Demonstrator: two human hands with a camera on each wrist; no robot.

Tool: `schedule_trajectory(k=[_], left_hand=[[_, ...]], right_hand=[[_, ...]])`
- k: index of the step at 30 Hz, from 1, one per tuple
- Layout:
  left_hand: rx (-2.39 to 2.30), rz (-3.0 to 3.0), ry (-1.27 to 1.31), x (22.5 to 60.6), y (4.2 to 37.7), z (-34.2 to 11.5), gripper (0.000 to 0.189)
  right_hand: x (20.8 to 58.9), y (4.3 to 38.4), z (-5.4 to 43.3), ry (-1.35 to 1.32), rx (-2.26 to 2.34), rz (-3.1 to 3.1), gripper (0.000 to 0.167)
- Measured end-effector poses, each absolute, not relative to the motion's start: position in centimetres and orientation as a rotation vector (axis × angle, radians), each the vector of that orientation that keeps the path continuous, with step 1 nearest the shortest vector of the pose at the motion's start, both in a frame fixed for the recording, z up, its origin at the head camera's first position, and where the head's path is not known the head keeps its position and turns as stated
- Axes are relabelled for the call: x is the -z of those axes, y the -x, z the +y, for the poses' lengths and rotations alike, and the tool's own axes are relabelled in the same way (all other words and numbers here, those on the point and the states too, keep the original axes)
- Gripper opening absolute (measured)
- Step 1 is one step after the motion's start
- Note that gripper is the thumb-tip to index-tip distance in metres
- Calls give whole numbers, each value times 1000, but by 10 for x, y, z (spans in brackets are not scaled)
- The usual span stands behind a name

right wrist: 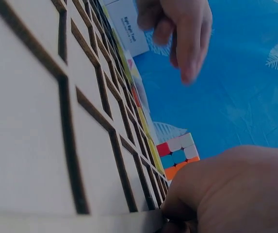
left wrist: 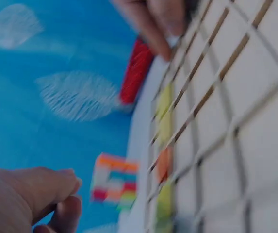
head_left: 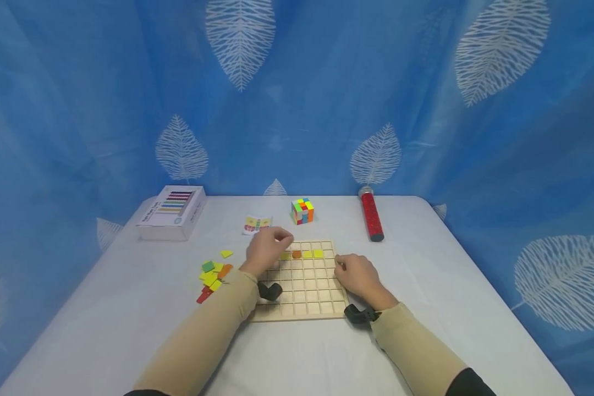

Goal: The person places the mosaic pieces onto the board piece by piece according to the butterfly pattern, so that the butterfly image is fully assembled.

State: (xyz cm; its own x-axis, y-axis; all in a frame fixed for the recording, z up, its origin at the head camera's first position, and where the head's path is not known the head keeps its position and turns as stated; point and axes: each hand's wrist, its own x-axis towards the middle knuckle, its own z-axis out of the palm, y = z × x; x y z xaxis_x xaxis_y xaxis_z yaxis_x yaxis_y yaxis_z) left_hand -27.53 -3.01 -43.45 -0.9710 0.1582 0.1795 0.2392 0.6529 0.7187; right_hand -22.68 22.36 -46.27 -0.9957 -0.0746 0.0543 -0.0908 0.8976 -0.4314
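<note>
A wooden grid board (head_left: 304, 283) lies on the white table, with several yellow tiles (head_left: 318, 253) and one orange piece (head_left: 297, 254) in a row of its cells near the far edge. My left hand (head_left: 267, 248) hovers over the board's far left part, fingers loosely bent; nothing shows between them in the left wrist view. At the board's right edge my right hand (head_left: 358, 275) pinches the rim between thumb and fingers, as the right wrist view shows. Left of the board lies a loose pile of yellow, green, orange and red pieces (head_left: 209, 279), partly beside my left sleeve.
Beyond the board are a small printed pattern card (head_left: 256, 223) and a colourful puzzle cube (head_left: 302, 212). A white box (head_left: 170, 214) stands at the back left. At the back right lies a red glittery tube (head_left: 371, 217). A blue leaf-patterned curtain (head_left: 297, 110) surrounds the table.
</note>
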Motion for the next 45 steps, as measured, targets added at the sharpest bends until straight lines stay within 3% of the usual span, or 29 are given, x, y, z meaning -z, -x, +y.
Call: schedule_trajectory(k=[7,9,12,16,19,26,45], left_hand=[[1210,-2754,-145,432,274,-121,31],[1203,-2767,-230,437,274,-139,32],[1176,-2792,-285,446,271,-154,34],[1104,-2855,-271,456,269,-160,37],[1033,-2909,-278,460,268,-159,41],[979,-2977,-308,462,269,-158,49],[929,-2983,-227,452,265,-152,31]], right_hand=[[460,227,223,-148,-673,-3027,26],[461,227,224,-156,-671,-3025,18],[462,226,225,-163,-679,-3018,20],[463,225,226,-156,-678,-3020,41],[463,224,227,-151,-668,-3029,44],[461,224,225,-158,-671,-3022,43],[458,224,221,-140,-662,-3035,43]])
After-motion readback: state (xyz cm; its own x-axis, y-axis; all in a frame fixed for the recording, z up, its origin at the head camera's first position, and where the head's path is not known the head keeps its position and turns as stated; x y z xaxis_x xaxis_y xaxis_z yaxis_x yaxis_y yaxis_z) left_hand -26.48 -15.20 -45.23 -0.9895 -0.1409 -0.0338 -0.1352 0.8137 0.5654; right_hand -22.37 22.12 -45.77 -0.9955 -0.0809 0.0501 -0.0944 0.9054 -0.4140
